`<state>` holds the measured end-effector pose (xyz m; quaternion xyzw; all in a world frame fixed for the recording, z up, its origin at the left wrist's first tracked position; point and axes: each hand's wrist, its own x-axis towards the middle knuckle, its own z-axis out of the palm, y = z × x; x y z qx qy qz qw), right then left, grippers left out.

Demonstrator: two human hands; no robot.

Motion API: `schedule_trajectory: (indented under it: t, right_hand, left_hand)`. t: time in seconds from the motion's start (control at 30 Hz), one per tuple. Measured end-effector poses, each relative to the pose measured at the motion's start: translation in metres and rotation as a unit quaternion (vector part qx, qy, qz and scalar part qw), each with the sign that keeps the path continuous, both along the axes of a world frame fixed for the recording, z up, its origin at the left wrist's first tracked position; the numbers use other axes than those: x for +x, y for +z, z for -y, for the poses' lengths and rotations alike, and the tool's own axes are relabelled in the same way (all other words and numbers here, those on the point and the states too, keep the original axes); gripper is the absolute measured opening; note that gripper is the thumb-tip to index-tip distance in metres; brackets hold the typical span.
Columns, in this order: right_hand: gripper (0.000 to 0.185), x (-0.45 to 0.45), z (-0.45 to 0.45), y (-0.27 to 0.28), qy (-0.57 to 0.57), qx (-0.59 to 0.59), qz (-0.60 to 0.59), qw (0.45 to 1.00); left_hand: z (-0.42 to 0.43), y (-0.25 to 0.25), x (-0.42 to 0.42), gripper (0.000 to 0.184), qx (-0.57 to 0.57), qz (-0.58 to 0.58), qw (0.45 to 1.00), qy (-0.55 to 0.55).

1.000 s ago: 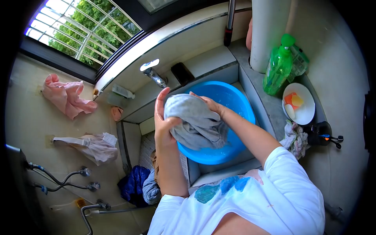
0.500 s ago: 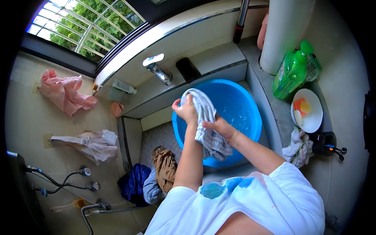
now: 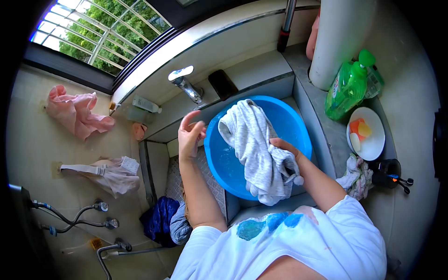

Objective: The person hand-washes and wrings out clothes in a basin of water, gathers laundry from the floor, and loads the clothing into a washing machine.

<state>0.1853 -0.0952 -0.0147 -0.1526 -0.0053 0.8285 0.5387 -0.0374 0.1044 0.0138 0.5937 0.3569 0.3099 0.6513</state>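
Note:
A light grey knitted garment (image 3: 256, 147) is bunched over the blue basin (image 3: 305, 135), its lower end hanging past the near rim. My right hand (image 3: 285, 148) grips it from the right side, the fingers partly hidden by the folds. To the left of the basin, my left hand (image 3: 191, 135) is raised off the cloth with its fingers apart and nothing in them. Water with some suds shows in the basin. Behind it stands a chrome faucet (image 3: 186, 84).
A dark blue garment (image 3: 161, 219) and a grey-blue cloth (image 3: 180, 226) lie at lower left. Pink cloth (image 3: 79, 112) hangs on the left wall. On the right ledge are a green detergent bottle (image 3: 346, 91), a white bowl (image 3: 377, 142) with soap and a crumpled cloth (image 3: 355, 176).
My left hand has let go of the grey garment and moved left. The garment has spread wider and shifted right and down in my right hand.

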Motion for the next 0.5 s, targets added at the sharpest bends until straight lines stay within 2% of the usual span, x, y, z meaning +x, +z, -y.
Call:
schedule_trajectory:
  t: [0.07, 0.1, 0.13, 0.17, 0.23, 0.3, 0.37, 0.43, 0.47, 0.5]
  right_hand:
    - [0.054, -0.003, 0.002, -0.001, -0.013, 0.007, 0.009, 1.0]
    - [0.056, -0.006, 0.001, -0.001, -0.015, 0.016, -0.001, 1.0]
    - [0.056, -0.01, -0.001, -0.001, -0.011, 0.016, -0.002, 1.0]
    - [0.06, -0.013, -0.004, 0.001, -0.01, 0.016, -0.017, 1.0]
    - [0.064, -0.021, -0.004, 0.005, -0.013, 0.012, -0.027, 0.999]
    - [0.07, -0.027, 0.003, 0.01, -0.049, 0.022, -0.012, 0.998]
    - [0.08, -0.015, 0.0, -0.005, 0.053, 0.048, -0.008, 0.997]
    - [0.074, -0.01, -0.008, 0.005, 0.097, 0.068, 0.118, 0.986]
    - [0.067, -0.013, -0.008, 0.019, 0.075, 0.079, 0.171, 0.979]
    - [0.067, -0.015, -0.011, 0.024, 0.072, 0.079, 0.17, 0.98]
  left_hand:
    - [0.01, -0.01, 0.012, 0.073, -0.071, 0.173, 0.981, -0.049]
    - [0.028, -0.009, 0.037, 0.084, -0.115, 0.27, 0.953, -0.074]
    - [0.029, -0.016, 0.048, 0.106, -0.106, 0.244, 0.96, -0.087]
    - [0.039, -0.012, 0.063, 0.106, -0.104, 0.246, 0.96, -0.087]
    - [0.06, 0.003, 0.09, 0.104, -0.196, 0.436, 0.841, -0.252]
    - [0.059, -0.001, 0.089, 0.098, -0.196, 0.423, 0.85, -0.246]
    - [0.052, 0.0, 0.086, 0.092, -0.192, 0.405, 0.86, -0.241]
    - [0.044, 0.007, 0.085, 0.071, -0.174, 0.247, 0.927, -0.221]
    - [0.046, 0.013, 0.085, 0.058, -0.175, 0.226, 0.934, -0.213]
    - [0.047, 0.017, 0.085, 0.058, -0.175, 0.224, 0.934, -0.215]
